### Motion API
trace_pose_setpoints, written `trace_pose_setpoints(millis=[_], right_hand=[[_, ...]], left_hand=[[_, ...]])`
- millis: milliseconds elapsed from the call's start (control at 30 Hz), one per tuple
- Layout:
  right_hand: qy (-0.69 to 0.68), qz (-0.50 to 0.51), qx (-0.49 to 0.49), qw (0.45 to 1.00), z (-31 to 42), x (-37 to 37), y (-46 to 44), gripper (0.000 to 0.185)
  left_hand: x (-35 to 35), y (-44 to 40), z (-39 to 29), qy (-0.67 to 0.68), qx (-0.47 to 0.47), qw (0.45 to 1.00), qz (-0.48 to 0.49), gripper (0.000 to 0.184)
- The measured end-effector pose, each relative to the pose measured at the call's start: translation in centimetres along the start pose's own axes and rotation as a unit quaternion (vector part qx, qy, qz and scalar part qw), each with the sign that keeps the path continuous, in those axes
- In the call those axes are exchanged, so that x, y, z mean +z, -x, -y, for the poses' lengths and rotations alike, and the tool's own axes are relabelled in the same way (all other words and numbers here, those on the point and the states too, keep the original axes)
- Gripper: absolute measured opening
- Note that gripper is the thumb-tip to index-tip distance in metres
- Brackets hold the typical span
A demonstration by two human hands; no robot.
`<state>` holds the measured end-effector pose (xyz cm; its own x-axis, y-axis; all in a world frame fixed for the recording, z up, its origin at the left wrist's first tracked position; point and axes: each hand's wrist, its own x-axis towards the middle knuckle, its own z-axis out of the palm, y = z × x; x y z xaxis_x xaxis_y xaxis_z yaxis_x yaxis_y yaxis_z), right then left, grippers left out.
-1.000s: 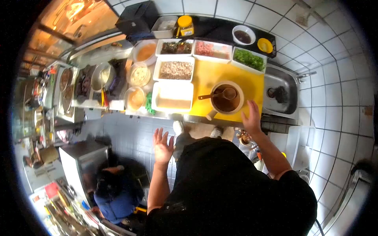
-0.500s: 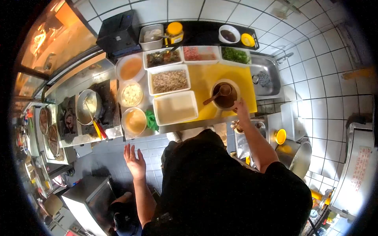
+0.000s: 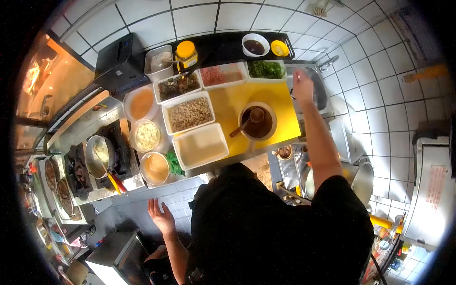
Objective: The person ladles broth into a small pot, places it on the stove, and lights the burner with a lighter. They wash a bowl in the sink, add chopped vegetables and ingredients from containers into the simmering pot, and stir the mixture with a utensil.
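My left hand hangs over the floor with its fingers apart and nothing in it. My right hand is stretched over the sink at the counter's right end. Motion smears its fingers, and whether they hold anything is unclear. On the yellow cutting board, to the left of that arm, stands a round pot of dark brown sauce. A ladle rests in the pot, its handle over the left rim. The hand is apart from the pot.
Tubs of chopped greens, minced filling and pale liquid line the counter. A pan sits on the stove at left. Behind the counter, a black shelf holds a sauce bowl and a yellow-lidded jar. Another person crouches below left.
My right hand has left the pot's right rim and moved up and right over the sink. The left hand stays open. The whole view has shifted a little.
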<state>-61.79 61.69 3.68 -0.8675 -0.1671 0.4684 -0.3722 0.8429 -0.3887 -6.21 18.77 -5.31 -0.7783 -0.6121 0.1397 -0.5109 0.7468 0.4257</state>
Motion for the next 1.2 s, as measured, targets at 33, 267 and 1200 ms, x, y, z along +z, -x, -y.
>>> trace_pose_setpoints(millis=[33,267,1200], right_hand=[[-0.013,-0.021,-0.032,0.999,-1.0,1.1,-3.0,0.026],[0.17,0.191,-0.128,0.958,-6.9,9.1,-18.8,0.036],[-0.246,0.279,0.261,0.891,-6.5,-4.7,-10.7,0.039]], left_hand=[[-0.2,0.3,-0.2,-0.012,-0.014,1.0,0.003,0.03],[1.2,4.9,0.0,-0.023,-0.152,0.988,0.028,0.03],[-6.3,-14.4,5.2,-0.056,-0.238,0.963,-0.116,0.051]])
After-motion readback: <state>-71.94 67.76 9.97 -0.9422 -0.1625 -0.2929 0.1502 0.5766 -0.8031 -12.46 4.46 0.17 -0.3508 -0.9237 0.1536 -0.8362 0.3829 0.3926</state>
